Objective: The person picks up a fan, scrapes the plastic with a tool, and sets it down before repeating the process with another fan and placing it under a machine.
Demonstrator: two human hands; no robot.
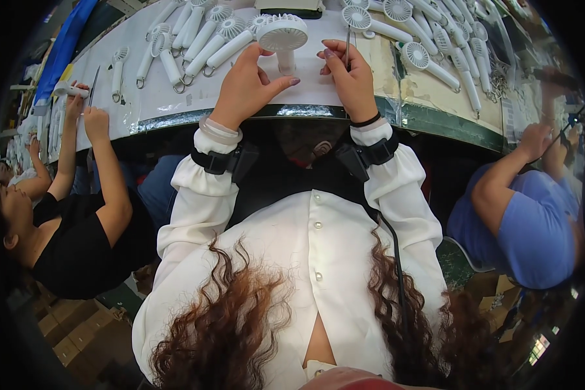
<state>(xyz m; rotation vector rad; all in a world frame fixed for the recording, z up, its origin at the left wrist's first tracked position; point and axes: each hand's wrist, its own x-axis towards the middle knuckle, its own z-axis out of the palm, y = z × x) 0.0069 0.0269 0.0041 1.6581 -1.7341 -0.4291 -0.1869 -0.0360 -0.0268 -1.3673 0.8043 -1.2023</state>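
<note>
My left hand (246, 84) is curled around a white handheld fan (283, 34), fingers at the left edge of its round grille. The thumb reaches across by the lower end of the fan's short-looking handle (286, 63). To the right, my right hand (351, 75) is closed on a slim dark metal tool (348, 49), held upright; its exact kind is too small to tell. The fan's head hides part of my left fingertips. Both hands are over the white tabletop near its front edge, a small gap apart.
Several white handheld fans (208, 45) with wrist loops lie at the left, and another pile (429, 58) lies at the right. A dark box (289, 8) stands at the back. Co-workers sit on both sides, one in black (78, 247), one in blue (530, 224).
</note>
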